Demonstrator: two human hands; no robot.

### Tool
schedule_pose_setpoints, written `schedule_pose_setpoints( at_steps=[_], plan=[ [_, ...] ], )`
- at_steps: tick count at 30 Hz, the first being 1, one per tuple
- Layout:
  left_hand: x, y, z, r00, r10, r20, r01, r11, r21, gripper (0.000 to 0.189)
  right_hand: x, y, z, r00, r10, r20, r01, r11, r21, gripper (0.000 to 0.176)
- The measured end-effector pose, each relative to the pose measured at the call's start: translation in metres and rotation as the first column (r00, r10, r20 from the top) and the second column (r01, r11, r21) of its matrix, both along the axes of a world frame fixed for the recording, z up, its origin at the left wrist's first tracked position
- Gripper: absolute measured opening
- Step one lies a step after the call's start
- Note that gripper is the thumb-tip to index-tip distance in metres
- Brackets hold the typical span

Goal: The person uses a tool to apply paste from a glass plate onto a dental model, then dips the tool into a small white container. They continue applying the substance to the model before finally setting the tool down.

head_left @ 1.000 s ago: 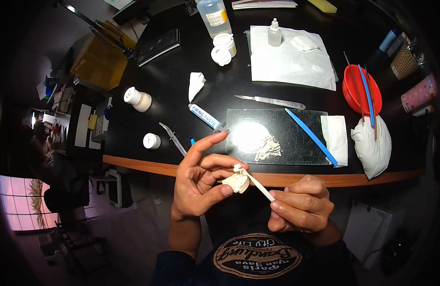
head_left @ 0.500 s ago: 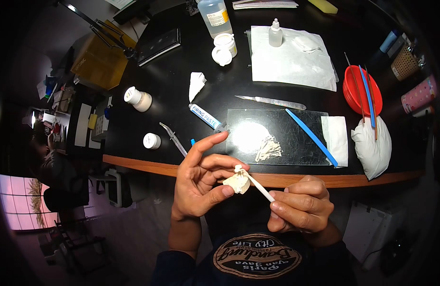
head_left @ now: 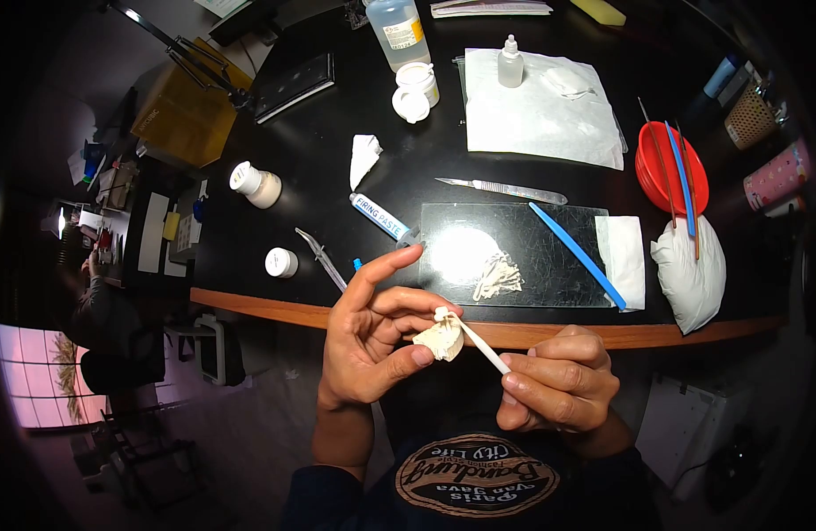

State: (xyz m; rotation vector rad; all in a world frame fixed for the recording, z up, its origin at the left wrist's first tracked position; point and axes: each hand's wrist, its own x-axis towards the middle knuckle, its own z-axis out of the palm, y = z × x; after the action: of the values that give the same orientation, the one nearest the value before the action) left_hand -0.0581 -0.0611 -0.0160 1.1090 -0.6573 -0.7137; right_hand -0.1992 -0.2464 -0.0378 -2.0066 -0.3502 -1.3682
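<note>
Between the thumb and fingers of my left hand (head_left: 368,345) is a small cream plaster model piece (head_left: 440,340), which looks like a section of a dental cast. A white nub (head_left: 441,313) sits at its top. My left index finger is stretched up, apart from the piece. My right hand (head_left: 560,379) pinches a slim white tapered stick-like tool (head_left: 486,347). Its thin end meets the model piece near the nub; the exact contact is too small to make out. Both hands are in front of the table's wooden edge (head_left: 266,307).
Behind my hands, a glass slab (head_left: 549,221) bears a smear of cream paste (head_left: 498,277) and a blue stick (head_left: 578,255). Around it are a firing paste tube (head_left: 379,217), a scalpel (head_left: 502,188), tweezers (head_left: 321,257), a small jar (head_left: 281,262) and a red bowl (head_left: 653,173).
</note>
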Motion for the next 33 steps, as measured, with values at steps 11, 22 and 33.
schedule_pose_setpoints(
  at_steps=[11, 22, 33],
  plan=[
    [-0.0002, 0.0, -0.001, 0.998, -0.015, -0.056, 0.012, 0.999, -0.052, 0.086, -0.0017, -0.0017, 0.0019, 1.0, 0.006, -0.021, -0.006, 1.0, -0.022, 0.017],
    [-0.0005, 0.0007, 0.0001, 1.0, 0.0, -0.007, 0.0, 1.0, 0.0, 0.093, 0.0011, -0.0013, -0.0003, 1.0, 0.007, 0.009, -0.006, 1.0, -0.015, 0.018],
    [-0.0022, 0.0008, -0.0002, 0.995, -0.001, -0.096, -0.004, 0.999, -0.051, 0.088, -0.0014, 0.0024, -0.0004, 1.0, -0.026, -0.011, 0.026, 0.999, 0.032, 0.019]
  ],
)
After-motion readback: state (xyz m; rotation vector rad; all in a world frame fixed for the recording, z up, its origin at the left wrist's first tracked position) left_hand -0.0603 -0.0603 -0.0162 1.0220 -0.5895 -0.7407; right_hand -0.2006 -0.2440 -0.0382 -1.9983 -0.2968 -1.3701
